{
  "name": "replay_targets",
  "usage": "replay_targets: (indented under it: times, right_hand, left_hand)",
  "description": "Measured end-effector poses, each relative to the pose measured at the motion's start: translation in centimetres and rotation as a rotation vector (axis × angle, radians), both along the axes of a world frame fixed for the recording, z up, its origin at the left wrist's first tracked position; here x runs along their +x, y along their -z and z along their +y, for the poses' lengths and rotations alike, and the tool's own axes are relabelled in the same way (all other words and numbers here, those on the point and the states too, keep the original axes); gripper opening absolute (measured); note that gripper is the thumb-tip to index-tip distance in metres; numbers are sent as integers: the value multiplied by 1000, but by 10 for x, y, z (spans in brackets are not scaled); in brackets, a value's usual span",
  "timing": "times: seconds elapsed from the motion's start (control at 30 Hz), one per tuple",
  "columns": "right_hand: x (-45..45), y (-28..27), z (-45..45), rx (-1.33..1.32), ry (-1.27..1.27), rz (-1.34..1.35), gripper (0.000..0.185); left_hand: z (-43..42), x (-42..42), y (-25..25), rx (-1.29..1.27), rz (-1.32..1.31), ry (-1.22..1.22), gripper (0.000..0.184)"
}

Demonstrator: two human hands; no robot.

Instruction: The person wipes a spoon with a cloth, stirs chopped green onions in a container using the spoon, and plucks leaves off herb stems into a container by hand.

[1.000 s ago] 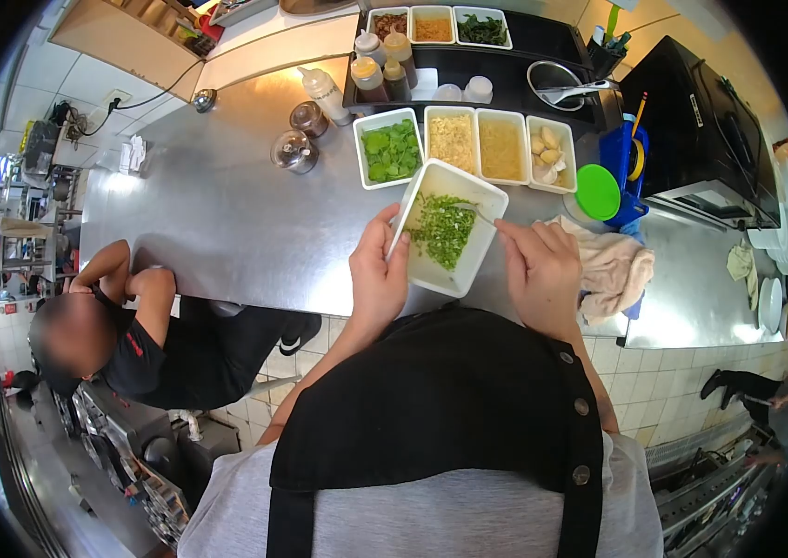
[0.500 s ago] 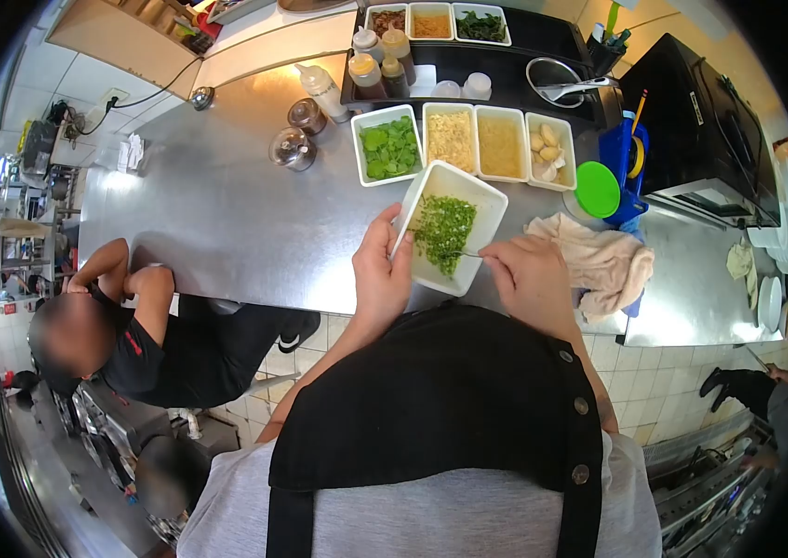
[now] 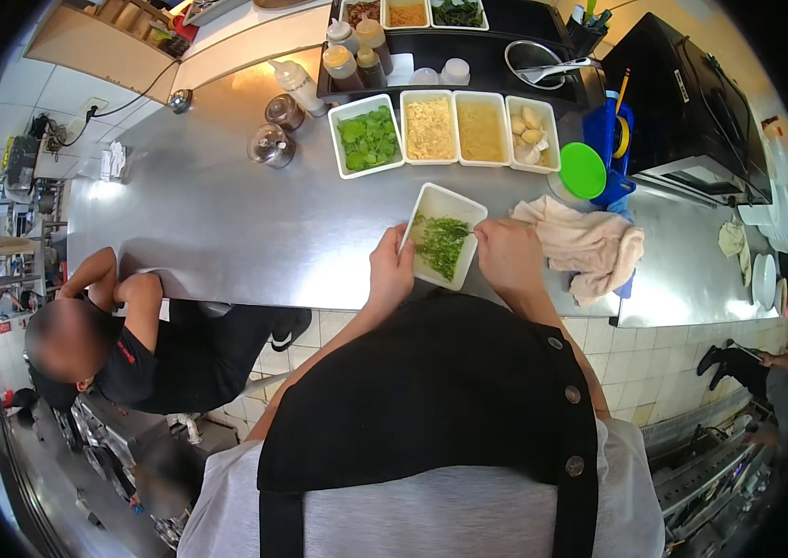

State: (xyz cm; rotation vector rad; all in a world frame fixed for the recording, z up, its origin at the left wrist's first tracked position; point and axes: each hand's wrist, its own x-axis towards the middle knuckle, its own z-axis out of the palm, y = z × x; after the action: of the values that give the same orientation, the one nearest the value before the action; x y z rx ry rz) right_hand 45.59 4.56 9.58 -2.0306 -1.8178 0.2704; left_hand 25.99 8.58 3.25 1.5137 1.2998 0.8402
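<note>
My left hand (image 3: 391, 270) grips the left side of a white rectangular tub (image 3: 454, 197), thumb along its wall. The tub is tilted toward me just over the front of the steel counter. Finely chopped green herbs or scallions (image 3: 440, 253) lie inside it. Over the tub's right edge, my right hand (image 3: 510, 253) is closed around a thin metal utensil (image 3: 471, 232). Its working end is in the greens, so its kind does not show. Behind the tub stand white containers of green leaves (image 3: 368, 139), a pale minced food (image 3: 429, 128), a yellowish paste (image 3: 481, 130) and peeled pieces (image 3: 530, 130).
A crumpled beige towel (image 3: 585, 244) and a green-lidded tub (image 3: 583, 171) lie to the right, near a black microwave (image 3: 692, 121). Sauce bottles (image 3: 357, 60) and glass jars (image 3: 271, 145) stand back left. A person (image 3: 171, 344) leans at the counter on the left.
The tub has come down, away from the row of containers. My right hand has moved up along the tub's right side, with the utensil still in the greens. The whole view has shifted slightly.
</note>
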Motion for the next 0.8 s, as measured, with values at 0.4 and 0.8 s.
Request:
replay_targets:
  times: [0.4, 0.8]
  right_hand:
    - [0, 18, 8, -210, 112, 100, 15]
    - [-6, 33, 10, -229, 25, 296, 17]
  left_hand:
    - [10, -11, 13, 75, 158, 87, 14]
    - [5, -11, -6, 85, 208, 30, 13]
